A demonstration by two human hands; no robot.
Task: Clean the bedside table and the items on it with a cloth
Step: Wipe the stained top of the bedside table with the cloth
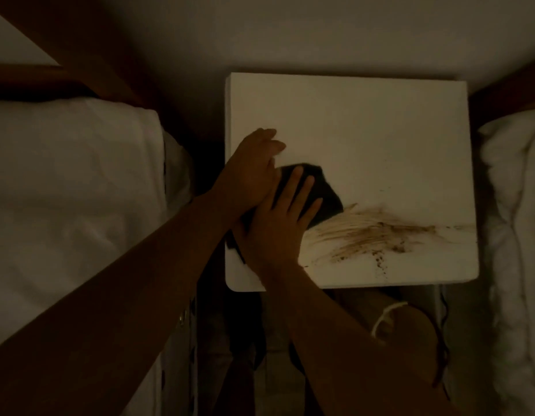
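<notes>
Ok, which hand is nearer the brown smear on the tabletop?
Right. The right hand lies flat on the dark cloth, directly beside the brown smear's left end. The left hand rests farther away, at the tabletop's left edge.

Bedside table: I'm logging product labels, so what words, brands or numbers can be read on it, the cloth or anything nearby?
None. The table top is blank apart from a brown smear; the dark cloth under the right hand and left hand shows no label. The dim bedding bears no print.
</notes>
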